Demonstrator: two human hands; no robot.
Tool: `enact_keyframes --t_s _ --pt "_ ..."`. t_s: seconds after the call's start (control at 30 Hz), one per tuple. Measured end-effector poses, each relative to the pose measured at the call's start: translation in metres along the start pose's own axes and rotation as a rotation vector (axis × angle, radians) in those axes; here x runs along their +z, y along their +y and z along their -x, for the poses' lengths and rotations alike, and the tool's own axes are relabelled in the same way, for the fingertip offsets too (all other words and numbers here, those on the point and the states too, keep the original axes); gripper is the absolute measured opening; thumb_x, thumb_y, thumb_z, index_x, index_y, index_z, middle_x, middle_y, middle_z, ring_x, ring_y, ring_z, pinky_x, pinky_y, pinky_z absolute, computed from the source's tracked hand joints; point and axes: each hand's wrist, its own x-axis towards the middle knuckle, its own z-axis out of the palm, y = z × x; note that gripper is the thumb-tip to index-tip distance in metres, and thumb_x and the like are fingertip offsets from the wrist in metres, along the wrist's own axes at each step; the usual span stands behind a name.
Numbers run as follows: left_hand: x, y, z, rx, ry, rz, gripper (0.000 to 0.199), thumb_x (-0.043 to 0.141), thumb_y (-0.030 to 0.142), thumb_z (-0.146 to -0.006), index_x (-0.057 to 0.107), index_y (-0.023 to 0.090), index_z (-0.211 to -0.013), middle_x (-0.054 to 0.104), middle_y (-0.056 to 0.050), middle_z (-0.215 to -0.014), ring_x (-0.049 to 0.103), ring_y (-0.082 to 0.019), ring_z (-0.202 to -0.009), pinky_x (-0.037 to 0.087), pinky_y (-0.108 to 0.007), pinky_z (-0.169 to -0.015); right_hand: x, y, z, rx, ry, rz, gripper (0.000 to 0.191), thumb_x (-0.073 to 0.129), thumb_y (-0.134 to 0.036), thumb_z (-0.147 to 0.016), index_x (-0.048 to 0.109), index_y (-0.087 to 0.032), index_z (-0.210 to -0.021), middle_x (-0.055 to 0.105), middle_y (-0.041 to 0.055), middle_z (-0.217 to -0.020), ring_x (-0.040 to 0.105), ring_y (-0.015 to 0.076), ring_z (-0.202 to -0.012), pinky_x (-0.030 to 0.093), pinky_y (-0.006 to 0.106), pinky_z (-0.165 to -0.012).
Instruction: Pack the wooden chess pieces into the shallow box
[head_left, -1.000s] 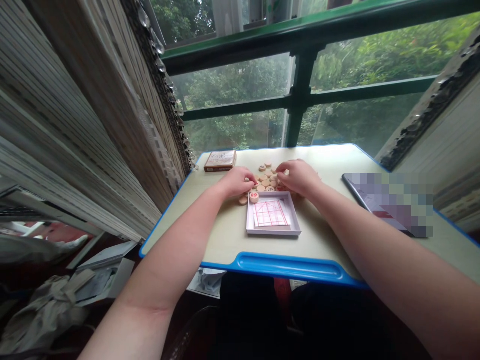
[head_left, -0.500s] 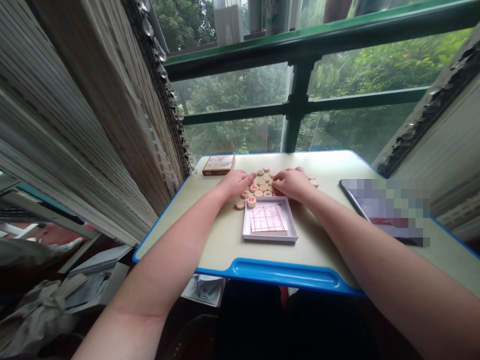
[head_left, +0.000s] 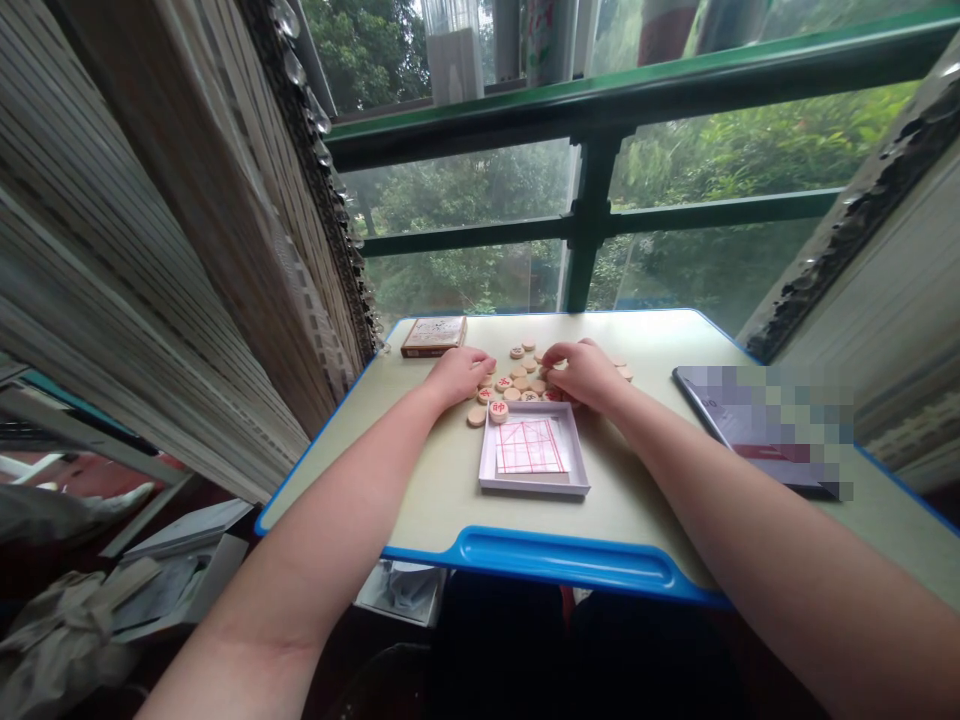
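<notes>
Several round wooden Chinese chess pieces (head_left: pixel 519 383) lie in a loose cluster at the middle of the table, some with red or dark characters. At their left edge is my left hand (head_left: pixel 459 376), its fingers apart and bent over a piece by the fingertips. My right hand (head_left: pixel 581 372) is on the right side of the cluster, fingers curled in a pinch at a piece that they mostly hide. Just in front stands a shallow white box tray (head_left: pixel 583 455) holding a folded paper board (head_left: pixel 532 446) with red lines. A red-marked piece (head_left: pixel 499 411) rests at the tray's far left corner.
A small brown box (head_left: pixel 433 336) lies at the table's back left. On the right is a tablet (head_left: pixel 720 410), partly blurred. The table (head_left: pixel 427 480) has a blue edge with a groove (head_left: pixel 562 560) in front. Behind it is a green-framed window (head_left: pixel 592 215), with curtains on both sides.
My left hand has drawn back a little to the left, away from the cluster's middle. My right hand stays over the right side of the pieces. The view has shifted slightly.
</notes>
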Motion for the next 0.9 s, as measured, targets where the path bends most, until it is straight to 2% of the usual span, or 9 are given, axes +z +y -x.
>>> enact_keyframes --t_s 0.13,0.27,0.47,0.6,0.7,0.77,0.9 --pt "0.0015 0.0001 -0.0004 -0.087 -0.015 0.141 0.033 0.05 0.039 -0.08 0.071 0.015 -0.089 0.071 -0.006 -0.084 0.061 -0.018 -0.078 0.044 -0.027 -0.072 -0.0038 -0.0022 0.001 -0.018 -0.018 -0.005 0.025 0.054 -0.018 -0.072 0.074 -0.023 -0.086 0.068 0.0041 -0.082 0.058 0.0198 -0.087 0.045 0.03 -0.079" --pt "0.0013 0.0009 -0.0011 -0.159 0.005 0.181 0.03 0.056 0.037 -0.077 0.071 0.013 -0.088 0.07 -0.007 -0.083 0.06 -0.017 -0.076 0.044 -0.027 -0.071 -0.0049 -0.0018 0.0 -0.065 -0.078 0.013 0.025 0.057 -0.016 -0.07 0.075 -0.024 -0.086 0.069 0.003 -0.084 0.059 0.0172 -0.078 0.046 0.027 -0.076" --pt "0.0022 -0.0016 -0.0018 -0.182 0.03 0.251 0.024 0.063 0.033 -0.072 0.071 0.015 -0.086 0.069 -0.005 -0.079 0.058 -0.014 -0.069 0.045 -0.026 -0.068 -0.0001 0.0018 -0.002 -0.056 -0.053 -0.019 0.027 0.052 -0.013 -0.076 0.074 -0.023 -0.088 0.071 0.0021 -0.081 0.062 0.0143 -0.067 0.049 0.024 -0.067" --pt "0.0023 -0.0016 -0.0012 -0.191 0.012 0.308 0.026 0.07 0.029 -0.065 0.07 0.014 -0.087 0.068 -0.005 -0.078 0.056 -0.012 -0.066 0.046 -0.025 -0.065 0.0005 0.0008 -0.0024 -0.07 -0.044 -0.014 0.033 0.047 -0.012 -0.081 0.074 -0.023 -0.094 0.073 0.0026 -0.088 0.066 0.0164 -0.077 0.049 0.024 -0.073" --pt "0.002 0.0005 -0.0004 -0.196 0.016 0.306 0.029 0.07 0.031 -0.066 0.07 0.013 -0.088 0.068 -0.006 -0.08 0.056 -0.012 -0.067 0.045 -0.024 -0.064 -0.0002 0.0002 -0.0024 -0.093 -0.073 0.017 0.033 0.047 -0.011 -0.08 0.074 -0.023 -0.095 0.072 0.0021 -0.097 0.066 0.0173 -0.084 0.049 0.025 -0.077" --pt "0.0013 0.0018 0.0004 -0.199 0.008 0.287 0.034 0.07 0.036 -0.066 0.07 0.013 -0.092 0.067 -0.005 -0.08 0.055 -0.012 -0.063 0.044 -0.024 -0.06 -0.0003 0.0002 -0.002 -0.105 -0.084 0.019 0.031 0.049 -0.011 -0.079 0.075 -0.024 -0.09 0.073 0.0006 -0.094 0.066 0.0164 -0.082 0.049 0.024 -0.077" --pt "-0.0006 0.0021 0.0024 -0.216 -0.063 0.252 0.036 0.07 0.041 -0.065 0.071 0.015 -0.091 0.063 -0.002 -0.067 0.05 -0.01 -0.053 0.038 -0.023 -0.05 -0.0008 -0.0004 -0.0015 -0.123 -0.096 0.032 0.028 0.051 -0.011 -0.077 0.076 -0.023 -0.083 0.073 0.0003 -0.089 0.066 0.016 -0.08 0.049 0.023 -0.076"
